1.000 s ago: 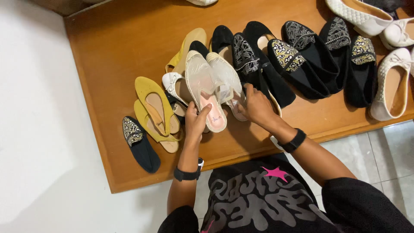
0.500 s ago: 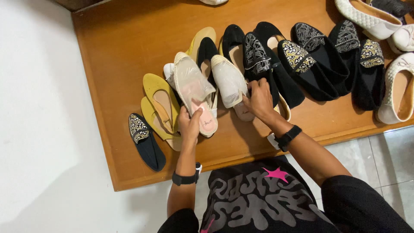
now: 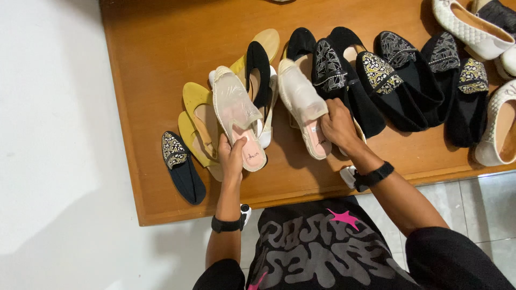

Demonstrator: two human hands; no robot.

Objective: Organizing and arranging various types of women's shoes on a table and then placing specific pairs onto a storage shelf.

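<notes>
**Two pale mesh slippers, one in each hand, over a wooden platform crowded with shoes**

I take the wooden platform [image 3: 161,64] as my landmark. Near the middle of its front half, my left hand [image 3: 232,156] is closed around the heel end of a pale mesh slipper [image 3: 236,115], thumb on the pink insole, fingers underneath. My right hand [image 3: 338,124] grips the heel of the matching slipper [image 3: 303,104] the same way, closed around its side. I judge the heel grip suits these shoes: it leaves the soft toe caps free and lets each slipper be aimed toe-first toward the platform's back edge, parallel to the rows around them.

Both slippers are backless, with sheer cream mesh uppers, a braided pale rim and a pink footbed. The left one rests over a black-lined flat [image 3: 259,80] and beside a pair of mustard yellow flats [image 3: 198,121]; whether it touches them I cannot tell. A lone black embroidered slipper [image 3: 181,166] lies at the platform's front left corner. To the right of my right hand, black embroidered shoes [image 3: 387,80] overlap in a slanted row, and white quilted flats [image 3: 467,29] sit at the platform's far right.
</notes>
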